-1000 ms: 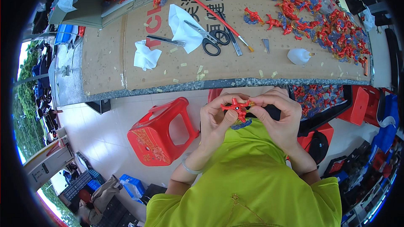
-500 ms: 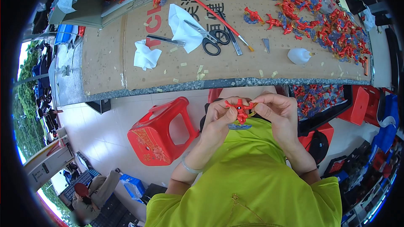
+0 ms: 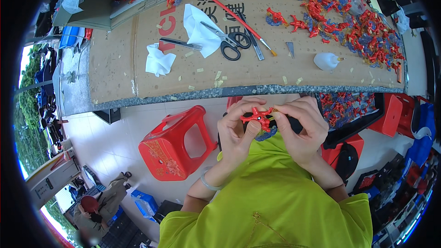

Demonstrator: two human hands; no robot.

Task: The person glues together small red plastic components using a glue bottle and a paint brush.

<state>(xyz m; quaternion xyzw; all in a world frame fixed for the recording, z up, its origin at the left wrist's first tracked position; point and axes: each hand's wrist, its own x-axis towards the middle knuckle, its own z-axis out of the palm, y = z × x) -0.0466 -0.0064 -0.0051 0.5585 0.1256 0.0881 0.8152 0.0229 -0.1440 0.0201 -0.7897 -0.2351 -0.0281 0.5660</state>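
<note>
Over my lap, below the table edge, I hold a small red figurine (image 3: pixel 257 117) with a bluish translucent base. My left hand (image 3: pixel 236 131) is closed around its left side, thumb against its front. The fingers of my right hand (image 3: pixel 301 126) pinch its right end, where a bit of yellowish material shows. On the cardboard-covered table (image 3: pixel 174 80) lie black-handled scissors (image 3: pixel 232 45), tweezers (image 3: pixel 181 44), a red brush (image 3: pixel 239 20), a knife (image 3: pixel 257 48), crumpled white tissues (image 3: pixel 159 60) and a white squeeze bottle (image 3: pixel 327 61).
A heap of similar red figurines (image 3: pixel 374 36) covers the table's right side. More lie in a black tray (image 3: pixel 351 133) right of my lap. A red stool (image 3: pixel 177 147) stands on the floor at left. Another person (image 3: pixel 98 206) is at the lower left.
My hands have turned and tilted the figurine and shifted it slightly left. My right fingers have spread further over its right end. The person at lower left has moved.
</note>
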